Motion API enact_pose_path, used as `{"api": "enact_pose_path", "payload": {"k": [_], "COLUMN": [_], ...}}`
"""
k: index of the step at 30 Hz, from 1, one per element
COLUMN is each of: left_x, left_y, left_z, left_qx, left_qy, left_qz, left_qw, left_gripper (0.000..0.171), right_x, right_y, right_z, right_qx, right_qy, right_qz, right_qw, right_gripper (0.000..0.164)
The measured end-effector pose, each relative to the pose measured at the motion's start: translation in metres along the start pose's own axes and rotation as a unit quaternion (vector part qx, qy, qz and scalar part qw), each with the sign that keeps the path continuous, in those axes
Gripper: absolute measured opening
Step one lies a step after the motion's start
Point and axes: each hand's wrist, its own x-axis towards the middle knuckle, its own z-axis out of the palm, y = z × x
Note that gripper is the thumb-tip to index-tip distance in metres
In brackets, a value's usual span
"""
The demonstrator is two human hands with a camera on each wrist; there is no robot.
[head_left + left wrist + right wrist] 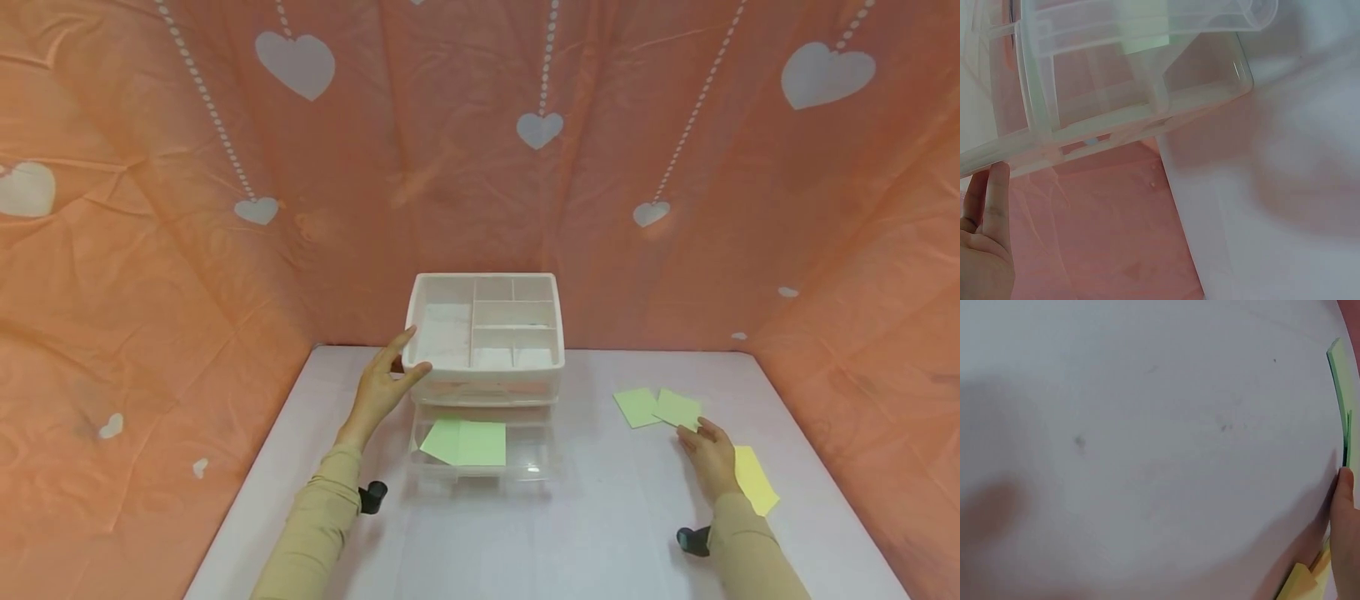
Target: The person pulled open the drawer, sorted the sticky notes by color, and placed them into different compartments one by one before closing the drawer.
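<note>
A white drawer organizer (483, 385) with a divided top tray stands at the table's middle back. Its lower clear drawer (528, 458) is pulled out, with green sticky notes (480, 443) lying in it. My left hand (378, 392) rests on the organizer's left front corner, thumb at the front and straight fingers along the side; the left wrist view shows those fingers against its wall. On the right, two green sticky note pads (637, 407) lie overlapping. My right hand (708, 458) pinches the near corner of the right-hand green sticky note pad (675, 408).
Yellow sticky notes (755, 481) lie just right of my right hand, partly behind the wrist. The white table (600, 533) meets an orange cloth backdrop (480, 208) with white hearts at the back and both sides.
</note>
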Motion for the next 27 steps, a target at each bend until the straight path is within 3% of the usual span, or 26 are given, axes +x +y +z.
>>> {"api": "enact_pose_path", "payload": {"k": [7,14,27], "left_x": [0.0,0.001,0.001], "left_y": [0.0,-0.001,-0.001], "left_z": [0.0,-0.001,0.0], "left_qx": [0.002,0.002,0.001], "left_qy": [-0.003,-0.005,-0.005], "left_qz": [0.001,-0.001,-0.002], "left_qw": [1.0,1.0,1.0], "left_gripper": [0.066,0.066,0.066], "right_x": [0.001,0.0,0.001], "right_y": [0.0,0.0,0.0], "right_z": [0.003,0.007,0.011], "right_qx": [0.008,0.028,0.043], "right_qy": [0.019,0.007,0.052], "right_qz": [0.001,0.006,0.003], "right_qw": [1.0,1.0,0.998], "right_gripper": [0.074,0.073,0.066]}}
